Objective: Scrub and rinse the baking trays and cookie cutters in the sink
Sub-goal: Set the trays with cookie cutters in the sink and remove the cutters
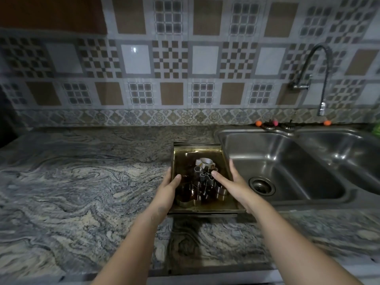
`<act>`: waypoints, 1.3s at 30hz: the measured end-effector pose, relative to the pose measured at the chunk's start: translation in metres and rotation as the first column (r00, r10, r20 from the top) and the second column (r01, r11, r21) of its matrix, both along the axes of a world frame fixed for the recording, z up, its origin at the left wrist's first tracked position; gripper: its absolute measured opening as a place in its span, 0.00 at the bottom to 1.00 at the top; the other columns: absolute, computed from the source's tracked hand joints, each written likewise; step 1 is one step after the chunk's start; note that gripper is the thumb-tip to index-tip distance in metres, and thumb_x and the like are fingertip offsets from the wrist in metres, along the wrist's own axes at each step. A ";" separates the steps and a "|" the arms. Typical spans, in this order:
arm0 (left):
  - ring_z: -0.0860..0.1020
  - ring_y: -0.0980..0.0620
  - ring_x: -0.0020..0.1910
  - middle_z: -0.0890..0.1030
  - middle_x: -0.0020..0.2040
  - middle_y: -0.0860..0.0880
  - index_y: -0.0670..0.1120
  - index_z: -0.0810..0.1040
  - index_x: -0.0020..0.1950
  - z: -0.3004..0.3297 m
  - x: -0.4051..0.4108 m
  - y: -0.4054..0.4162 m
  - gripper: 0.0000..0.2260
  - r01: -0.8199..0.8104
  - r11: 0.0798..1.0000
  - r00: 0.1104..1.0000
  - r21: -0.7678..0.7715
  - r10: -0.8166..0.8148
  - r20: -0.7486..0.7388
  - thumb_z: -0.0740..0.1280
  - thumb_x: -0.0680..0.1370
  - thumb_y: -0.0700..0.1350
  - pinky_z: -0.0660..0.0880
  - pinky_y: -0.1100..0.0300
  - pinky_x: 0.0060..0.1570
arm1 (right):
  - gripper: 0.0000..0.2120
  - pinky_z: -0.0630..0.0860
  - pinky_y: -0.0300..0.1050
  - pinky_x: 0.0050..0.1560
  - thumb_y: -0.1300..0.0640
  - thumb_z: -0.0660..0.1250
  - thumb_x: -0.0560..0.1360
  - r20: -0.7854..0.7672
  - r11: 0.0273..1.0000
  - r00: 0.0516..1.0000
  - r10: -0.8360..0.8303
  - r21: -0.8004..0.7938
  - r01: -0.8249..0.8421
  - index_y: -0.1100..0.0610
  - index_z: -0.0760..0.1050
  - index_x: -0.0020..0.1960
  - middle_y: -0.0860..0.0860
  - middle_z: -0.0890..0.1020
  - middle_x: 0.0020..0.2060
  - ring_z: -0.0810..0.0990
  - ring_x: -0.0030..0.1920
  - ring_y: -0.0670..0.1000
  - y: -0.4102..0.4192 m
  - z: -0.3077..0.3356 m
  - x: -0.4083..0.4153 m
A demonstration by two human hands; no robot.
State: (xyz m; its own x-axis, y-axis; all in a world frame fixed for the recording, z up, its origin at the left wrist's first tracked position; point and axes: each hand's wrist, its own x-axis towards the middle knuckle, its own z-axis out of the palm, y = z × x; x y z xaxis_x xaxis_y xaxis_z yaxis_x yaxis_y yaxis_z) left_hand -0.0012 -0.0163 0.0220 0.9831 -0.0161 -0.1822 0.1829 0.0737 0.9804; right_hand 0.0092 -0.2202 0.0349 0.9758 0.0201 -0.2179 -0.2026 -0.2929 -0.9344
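The stacked baking trays (205,208) sit on the counter (82,192) just left of the sink (287,161), cookie cutters (203,179) piled inside; the left hand (166,194) grips the left rim, thumb over the edge; the right hand (232,186) clasps the right rim, thumb resting on the cutters.

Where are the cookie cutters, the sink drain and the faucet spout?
cookie cutters (205,177): head view, middle of the pile on the tray.
sink drain (261,186): head view, strainer centre.
faucet spout (322,109): head view, nozzle end.
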 end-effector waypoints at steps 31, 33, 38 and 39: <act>0.73 0.52 0.64 0.70 0.71 0.53 0.64 0.58 0.75 0.017 -0.043 -0.394 0.27 0.420 0.907 0.906 0.003 -0.420 0.061 0.63 0.77 0.58 0.69 0.50 0.65 | 0.45 0.65 0.52 0.70 0.35 0.66 0.70 0.046 0.916 0.920 -0.389 -0.088 0.391 0.42 0.45 0.78 0.46 0.61 0.75 0.62 0.74 0.54 -0.385 0.036 -0.119; 0.70 0.56 0.61 0.69 0.69 0.55 0.60 0.56 0.77 0.018 -0.039 -0.424 0.25 0.412 0.911 0.910 -0.010 -0.411 0.056 0.60 0.81 0.53 0.67 0.57 0.61 | 0.47 0.64 0.54 0.71 0.34 0.67 0.69 0.033 0.914 0.919 -0.393 -0.098 0.394 0.42 0.45 0.78 0.48 0.59 0.76 0.62 0.74 0.54 -0.412 0.036 -0.114; 0.68 0.55 0.61 0.70 0.66 0.55 0.58 0.57 0.76 0.024 -0.013 -0.486 0.24 0.392 0.920 0.919 -0.013 -0.391 0.047 0.60 0.81 0.51 0.65 0.57 0.58 | 0.42 0.65 0.47 0.66 0.39 0.66 0.73 0.046 0.914 0.915 -0.400 -0.060 0.402 0.45 0.46 0.78 0.47 0.62 0.75 0.63 0.73 0.53 -0.471 0.039 -0.091; 0.68 0.56 0.59 0.70 0.63 0.56 0.59 0.58 0.76 0.023 -0.004 -0.498 0.23 0.393 0.919 0.919 -0.014 -0.392 0.048 0.60 0.82 0.51 0.65 0.58 0.57 | 0.42 0.64 0.48 0.67 0.39 0.66 0.73 0.046 0.913 0.914 -0.402 -0.058 0.404 0.45 0.46 0.78 0.48 0.62 0.75 0.64 0.73 0.53 -0.481 0.038 -0.083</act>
